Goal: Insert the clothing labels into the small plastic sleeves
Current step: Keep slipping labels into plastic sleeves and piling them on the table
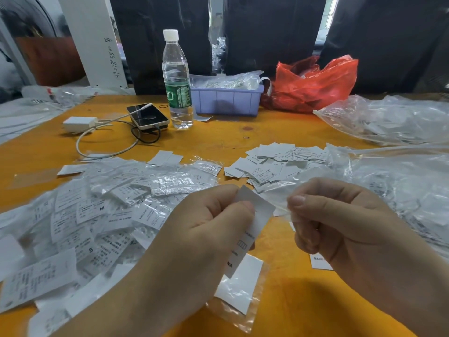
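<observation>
At lower centre, the left hand (209, 222) pinches a label (255, 215) while the right hand (340, 220) fingers clamp a clear sleeve (283, 200), seemingly readying its mouth for insertion.

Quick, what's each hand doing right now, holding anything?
Left hand: closed, pinching a white clothing label.
Right hand: closed, pinching a small clear plastic sleeve next to the label.

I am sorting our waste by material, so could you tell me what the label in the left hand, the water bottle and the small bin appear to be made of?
Label: probably matte white paper or woven stock; it bends softly.
Water bottle: clear glossy plastic; see-through, ribbed.
Bin: opaque lilac moulded plastic; ribbed walls.
</observation>
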Tool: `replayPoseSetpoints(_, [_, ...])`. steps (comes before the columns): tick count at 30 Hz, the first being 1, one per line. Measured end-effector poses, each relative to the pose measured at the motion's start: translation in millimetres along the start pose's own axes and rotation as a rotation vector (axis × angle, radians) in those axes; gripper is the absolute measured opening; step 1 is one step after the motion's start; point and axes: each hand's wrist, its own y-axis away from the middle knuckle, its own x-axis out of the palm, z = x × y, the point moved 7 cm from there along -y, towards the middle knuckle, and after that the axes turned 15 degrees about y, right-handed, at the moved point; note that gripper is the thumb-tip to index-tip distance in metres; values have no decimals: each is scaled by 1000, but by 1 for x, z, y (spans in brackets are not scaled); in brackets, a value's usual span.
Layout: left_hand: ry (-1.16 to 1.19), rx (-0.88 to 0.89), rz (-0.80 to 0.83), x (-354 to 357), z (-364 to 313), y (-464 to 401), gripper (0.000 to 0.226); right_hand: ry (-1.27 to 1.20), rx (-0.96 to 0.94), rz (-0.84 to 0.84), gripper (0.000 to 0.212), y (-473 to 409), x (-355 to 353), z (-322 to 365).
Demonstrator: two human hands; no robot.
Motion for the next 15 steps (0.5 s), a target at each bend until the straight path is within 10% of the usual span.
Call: replayPoseSetpoints(15, [17,9,-56,-6,-1,-2,25,1,-18,20,23,1,1,1])
